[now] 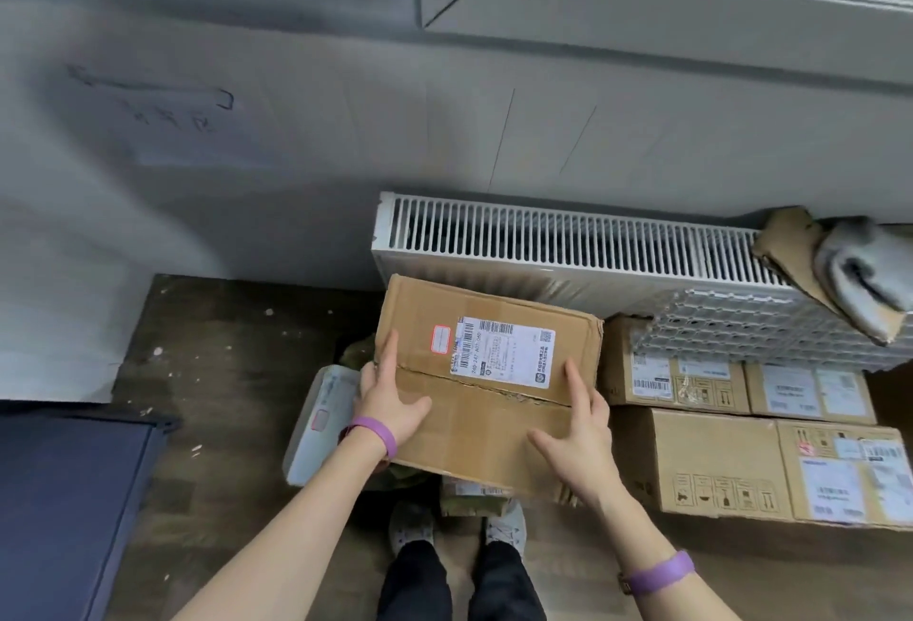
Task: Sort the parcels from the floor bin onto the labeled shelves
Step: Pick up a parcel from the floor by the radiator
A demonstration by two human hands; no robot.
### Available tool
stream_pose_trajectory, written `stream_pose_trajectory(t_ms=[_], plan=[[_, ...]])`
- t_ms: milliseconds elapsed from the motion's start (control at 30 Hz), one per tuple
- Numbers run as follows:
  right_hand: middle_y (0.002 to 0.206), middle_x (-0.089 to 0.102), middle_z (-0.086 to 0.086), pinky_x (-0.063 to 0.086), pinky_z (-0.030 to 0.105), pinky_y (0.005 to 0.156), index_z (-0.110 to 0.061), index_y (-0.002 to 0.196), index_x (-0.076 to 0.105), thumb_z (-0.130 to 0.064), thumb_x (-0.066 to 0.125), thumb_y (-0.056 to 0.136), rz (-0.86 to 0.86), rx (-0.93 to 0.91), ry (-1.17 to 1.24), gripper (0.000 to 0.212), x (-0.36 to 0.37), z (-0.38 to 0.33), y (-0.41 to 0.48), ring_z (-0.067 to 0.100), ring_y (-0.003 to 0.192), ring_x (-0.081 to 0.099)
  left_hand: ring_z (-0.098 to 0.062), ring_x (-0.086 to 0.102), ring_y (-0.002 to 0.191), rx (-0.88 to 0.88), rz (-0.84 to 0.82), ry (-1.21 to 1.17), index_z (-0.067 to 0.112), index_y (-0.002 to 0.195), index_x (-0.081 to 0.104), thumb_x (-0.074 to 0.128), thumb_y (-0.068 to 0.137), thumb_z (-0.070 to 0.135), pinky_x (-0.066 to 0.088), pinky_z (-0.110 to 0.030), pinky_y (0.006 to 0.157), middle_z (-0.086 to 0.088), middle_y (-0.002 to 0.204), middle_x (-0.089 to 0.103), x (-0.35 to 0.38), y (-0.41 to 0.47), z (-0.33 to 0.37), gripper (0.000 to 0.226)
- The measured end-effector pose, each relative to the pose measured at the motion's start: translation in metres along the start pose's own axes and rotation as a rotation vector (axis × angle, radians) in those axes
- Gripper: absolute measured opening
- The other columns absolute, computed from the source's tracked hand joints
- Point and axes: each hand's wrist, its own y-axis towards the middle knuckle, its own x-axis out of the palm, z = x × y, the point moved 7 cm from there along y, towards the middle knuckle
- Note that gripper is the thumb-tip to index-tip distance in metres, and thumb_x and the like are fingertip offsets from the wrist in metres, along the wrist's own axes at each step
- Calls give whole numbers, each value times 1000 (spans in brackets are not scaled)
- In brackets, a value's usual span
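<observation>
Currently: person stands facing a white radiator (568, 245) under a window, looking down. Both hands are on one cardboard box (489, 423), held above the floor (222, 373) in front of the radiator and over the person's shoes (410, 526).

Left hand (390, 398): at the box's left edge, index finger and thumb laid on the top face, the other fingers going down over the side. Right hand (578, 428): the same at the right edge, index straight, thumb spread inward. Each wrist has a purple band (375, 432).

Box: top face up and tilted slightly, centre seam torn. A white shipping label (504, 353) with barcodes sits across the seam, with a small red-bordered sticker (440, 339) just beside it.

Below and left of the box: a grey mailer bag (321, 423), partly hidden. Under the near edge, a smaller parcel (474, 492) shows, details unclear.

Right side: labelled cartons (716, 462) stacked on the floor, with a clear honeycomb sheet (741, 329) lying on them against the radiator. A dark blue container (64, 497) stands at far left.
</observation>
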Motion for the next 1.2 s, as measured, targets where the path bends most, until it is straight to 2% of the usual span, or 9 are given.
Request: stream_pose_trajectory(t_ms=[133, 300, 500, 633, 767, 900, 1000, 1100, 1200], plan=[[155, 19, 9, 24, 46, 117, -51, 149, 10, -19, 75, 78, 12, -208, -49, 101, -17, -69, -22, 30, 142, 27, -28, 45, 122, 47, 173, -83, 58, 140, -6, 65, 81, 20, 42, -37, 95, 2, 142, 21, -62, -46, 17, 100], [154, 20, 9, 27, 48, 117, -48, 149, 10, -20, 75, 79, -35, -434, -100, 100, -27, -160, -42, 35, 139, 30, -32, 40, 128, 64, 384, -192, 52, 144, -3, 64, 84, 17, 37, -45, 103, -4, 142, 23, -131, -100, 40, 97], [150, 29, 16, 28, 40, 116, -34, 153, 16, -20, 82, 74, -83, -825, -161, 104, -40, -258, -87, 34, 135, 37, -27, 36, 132, 95, 739, -255, 50, 145, 0, 65, 81, 9, 37, -37, 102, -4, 146, 20, -191, -202, 51, 100], [151, 26, 15, 28, 46, 113, -42, 153, 13, -32, 82, 74, -110, -1011, -193, 106, -37, -305, -136, 40, 132, 36, -24, 40, 126, 77, 1027, -191, 53, 143, -1, 69, 78, 14, 38, -33, 97, 1, 134, 31, -214, -285, 44, 104], [149, 27, 9, 33, 49, 108, -47, 150, 11, -32, 79, 73, -144, -1187, -199, 104, -27, -336, -192, 42, 125, 39, -21, 36, 130, 44, 1212, -195, 58, 140, -2, 70, 76, 16, 30, -26, 93, 5, 142, 27, -227, -354, 24, 105], [148, 26, 1, 37, 51, 103, -52, 148, 9, -31, 77, 74, -220, -1322, -173, 102, -5, -357, -248, 40, 122, 37, -22, 39, 129, -15, 1351, -210, 60, 139, -4, 70, 76, 17, 34, -26, 89, 4, 146, 25, -236, -414, -3, 106], [150, 24, 1, 35, 50, 104, -49, 149, 10, -30, 76, 75, -295, -1391, -169, 101, 21, -367, -289, 40, 124, 35, -23, 43, 124, -87, 1454, -213, 58, 140, -2, 70, 76, 17, 34, -24, 82, 1, 146, 27, -239, -458, -25, 105], [152, 21, 3, 35, 50, 104, -48, 149, 8, -30, 76, 76, -372, -1442, -182, 102, 52, -366, -331, 41, 126, 33, -21, 46, 120, -163, 1555, -230, 55, 142, 2, 71, 75, 14, 33, -23, 82, 3, 141, 31, -234, -502, -53, 105], [154, 20, 4, 33, 52, 106, -47, 150, 7, -32, 76, 78, -446, -1468, -225, 101, 80, -352, -364, 41, 130, 31, -19, 47, 120, -242, 1588, -261, 52, 144, 4, 70, 75, 12, 35, -22, 83, 4, 142, 31, -218, -535, -83, 104]])
